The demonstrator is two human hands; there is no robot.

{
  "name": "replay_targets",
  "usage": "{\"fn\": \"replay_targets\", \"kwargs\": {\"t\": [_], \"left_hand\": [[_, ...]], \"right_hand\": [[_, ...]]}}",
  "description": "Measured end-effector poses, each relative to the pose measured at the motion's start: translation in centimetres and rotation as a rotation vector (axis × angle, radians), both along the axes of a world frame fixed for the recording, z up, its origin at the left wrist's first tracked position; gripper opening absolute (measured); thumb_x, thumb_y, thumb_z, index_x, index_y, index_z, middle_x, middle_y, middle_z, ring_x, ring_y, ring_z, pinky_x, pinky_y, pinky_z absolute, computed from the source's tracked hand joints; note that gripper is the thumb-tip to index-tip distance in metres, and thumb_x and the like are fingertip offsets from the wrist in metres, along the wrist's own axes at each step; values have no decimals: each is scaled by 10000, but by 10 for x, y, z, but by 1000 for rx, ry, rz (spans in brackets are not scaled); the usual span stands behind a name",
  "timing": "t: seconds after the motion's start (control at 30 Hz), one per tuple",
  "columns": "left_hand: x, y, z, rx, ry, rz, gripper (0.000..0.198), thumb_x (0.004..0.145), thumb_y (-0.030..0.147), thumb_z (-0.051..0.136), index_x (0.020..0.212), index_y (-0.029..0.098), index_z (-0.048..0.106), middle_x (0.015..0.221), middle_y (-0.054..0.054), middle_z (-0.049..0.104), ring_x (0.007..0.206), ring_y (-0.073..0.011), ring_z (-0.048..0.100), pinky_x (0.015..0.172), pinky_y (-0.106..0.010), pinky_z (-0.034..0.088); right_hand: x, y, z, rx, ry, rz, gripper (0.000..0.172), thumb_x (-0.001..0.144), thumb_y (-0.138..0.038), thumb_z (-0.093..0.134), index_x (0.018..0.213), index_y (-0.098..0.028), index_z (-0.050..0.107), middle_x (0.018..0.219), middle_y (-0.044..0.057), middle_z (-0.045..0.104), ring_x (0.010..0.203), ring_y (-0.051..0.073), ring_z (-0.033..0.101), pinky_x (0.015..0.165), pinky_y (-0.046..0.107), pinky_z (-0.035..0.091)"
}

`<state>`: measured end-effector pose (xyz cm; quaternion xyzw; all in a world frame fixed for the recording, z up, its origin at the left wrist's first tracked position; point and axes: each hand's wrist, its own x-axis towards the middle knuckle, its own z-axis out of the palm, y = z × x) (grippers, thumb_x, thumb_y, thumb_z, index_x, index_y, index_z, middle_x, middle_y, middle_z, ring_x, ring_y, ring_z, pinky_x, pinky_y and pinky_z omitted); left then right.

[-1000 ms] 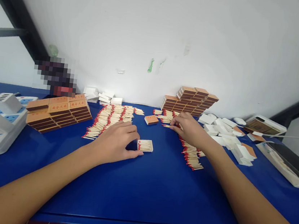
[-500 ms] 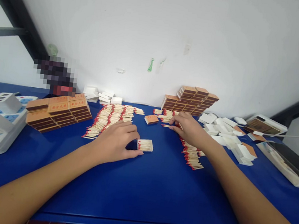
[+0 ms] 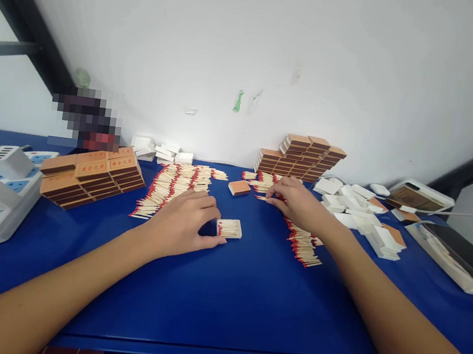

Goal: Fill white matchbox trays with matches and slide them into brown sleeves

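A small white matchbox tray point(image 3: 234, 227), partly filled with red-tipped matches, lies on the blue table. My left hand point(image 3: 188, 220) closes around its left end, the thumb along the near side and the fingers at the far left corner. With thumb and fingertips together, my right hand point(image 3: 289, 198) pinches a few matches point(image 3: 262, 198) whose red heads point left. Beneath and behind that hand spreads the right-hand heap of matches point(image 3: 303, 247), partly covered by the hand. Between the two heaps rests an orange matchbox point(image 3: 240, 188).
Left of centre lies another match heap point(image 3: 175, 186), beside stacked matchboxes point(image 3: 94, 174). More matchboxes point(image 3: 303, 159) are stacked against the wall. White trays point(image 3: 353, 206) are scattered at right, near a phone point(image 3: 464, 254). A power strip point(image 3: 5, 200) occupies the left edge.
Both hands stay almost where they were. The whole view has shifted very slightly; nothing else has visibly moved.
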<state>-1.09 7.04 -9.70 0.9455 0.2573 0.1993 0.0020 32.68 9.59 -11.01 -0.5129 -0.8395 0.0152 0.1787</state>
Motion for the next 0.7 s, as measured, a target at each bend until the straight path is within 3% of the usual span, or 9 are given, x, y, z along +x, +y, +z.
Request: {"fn": "replay_targets", "kwargs": {"t": [0.7], "left_hand": [[0,0,1,-2,20,8,330,956,509,763,989,181,757,955,-59,729,906,-239,674,840,-398,521]], "right_hand": [[-6,-2,4,-40,-24,-6,203,1024,-300,537,885,-215,658,972,136,647,978,314,576,850,449,472]]}}
